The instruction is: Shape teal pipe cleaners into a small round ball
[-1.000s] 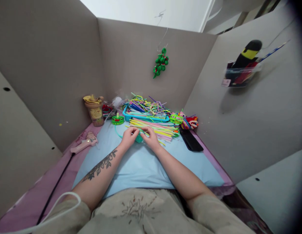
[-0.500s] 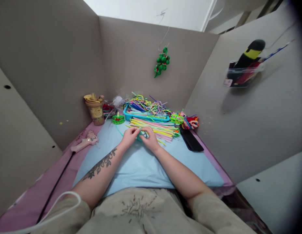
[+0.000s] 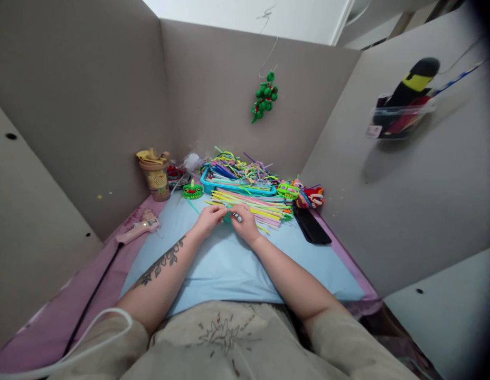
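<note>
both hands (image 3: 227,219) on teal pipe cleaner (image 3: 228,215)

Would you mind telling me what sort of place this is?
Probably a craft workstation inside a partitioned booth: grey partition panels enclose the table, a pile of pipe cleaners lies beyond both hands, and a pink glue gun rests at the left.

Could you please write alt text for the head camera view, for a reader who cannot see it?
A person's left hand and right hand pinch a teal pipe cleaner together over a light blue mat. Behind them lie loose pipe cleaners and a blue tray holding more.
</note>
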`<state>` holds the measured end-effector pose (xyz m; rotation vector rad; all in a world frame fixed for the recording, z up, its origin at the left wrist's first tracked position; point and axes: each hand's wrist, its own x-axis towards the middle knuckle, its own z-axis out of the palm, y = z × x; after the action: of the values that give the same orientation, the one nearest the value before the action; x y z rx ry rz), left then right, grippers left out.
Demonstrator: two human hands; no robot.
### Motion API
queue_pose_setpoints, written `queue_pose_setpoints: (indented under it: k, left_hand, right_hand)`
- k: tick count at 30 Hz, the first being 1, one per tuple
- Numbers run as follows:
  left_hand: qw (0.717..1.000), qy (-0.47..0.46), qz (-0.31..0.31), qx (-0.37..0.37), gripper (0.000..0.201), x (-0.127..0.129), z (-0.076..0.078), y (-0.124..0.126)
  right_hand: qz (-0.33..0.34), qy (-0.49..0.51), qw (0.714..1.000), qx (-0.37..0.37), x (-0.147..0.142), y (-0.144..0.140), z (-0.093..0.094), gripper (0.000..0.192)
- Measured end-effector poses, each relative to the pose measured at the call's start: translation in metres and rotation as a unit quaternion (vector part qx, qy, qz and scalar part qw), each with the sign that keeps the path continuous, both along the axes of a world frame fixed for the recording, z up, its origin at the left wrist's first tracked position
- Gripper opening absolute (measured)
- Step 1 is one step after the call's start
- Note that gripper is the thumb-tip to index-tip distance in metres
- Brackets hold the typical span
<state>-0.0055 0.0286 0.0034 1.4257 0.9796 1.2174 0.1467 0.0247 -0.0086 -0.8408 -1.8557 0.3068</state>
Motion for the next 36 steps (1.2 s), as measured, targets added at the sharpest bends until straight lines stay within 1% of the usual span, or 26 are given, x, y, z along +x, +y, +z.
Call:
queue_pose_setpoints:
  k: [3,6,9,12,15,19,21,23,25,27,30,33,36]
  left_hand:
    - [0.999,0.027,0.009,0.023,0.026,-0.001,0.001,0.0]
    - [0.994,0.067,0.014,0.08,0.025,-0.002,0.002,-0.001]
    - [0.987,0.105,-0.002,0.124,0.024,-0.001,0.004,-0.004]
    - [0.98,0.136,-0.005,0.142,0.024,-0.001,0.005,-0.006]
    - [0.977,0.146,0.002,0.153,0.022,-0.001,0.005,-0.006]
    - [0.975,0.155,0.007,0.16,0.022,-0.001,0.004,-0.005]
    - [0.974,0.159,0.005,0.162,0.022,-0.001,0.004,-0.005]
    - [0.974,0.162,0.002,0.16,0.022,-0.001,0.004,-0.006]
    - [0.976,0.163,-0.01,0.146,0.021,-0.001,0.005,-0.007]
    - [0.98,0.154,-0.028,0.12,0.02,-0.002,0.006,-0.007]
    - [0.987,0.128,-0.057,0.073,0.02,-0.005,0.006,-0.006]
    - [0.99,0.113,-0.069,0.048,0.023,-0.007,0.006,-0.005]
    - [0.991,0.105,-0.061,0.059,0.024,-0.006,0.007,-0.005]
  right_hand:
    - [0.003,0.041,0.998,-0.038,0.002,-0.001,0.003,0.011]
    - [0.01,0.092,0.99,-0.11,0.005,0.002,0.005,0.019]
    - [0.033,0.117,0.98,-0.157,0.009,0.008,0.005,0.023]
    - [0.071,0.141,0.967,-0.202,0.011,0.012,0.002,0.026]
    - [0.108,0.16,0.949,-0.25,0.013,0.014,-0.002,0.028]
    - [0.134,0.172,0.934,-0.284,0.015,0.014,-0.005,0.029]
    - [0.142,0.171,0.931,-0.289,0.017,0.014,-0.005,0.028]
    - [0.14,0.151,0.938,-0.28,0.018,0.012,-0.002,0.027]
    - [0.121,0.104,0.958,-0.24,0.018,0.009,0.002,0.024]
    - [0.092,0.05,0.978,-0.18,0.016,0.005,0.006,0.02]
    - [0.058,0.002,0.992,-0.114,0.012,0.002,0.007,0.017]
    - [0.053,-0.003,0.993,-0.108,0.011,0.002,0.007,0.015]
    - [0.082,0.014,0.987,-0.14,0.014,0.004,0.007,0.017]
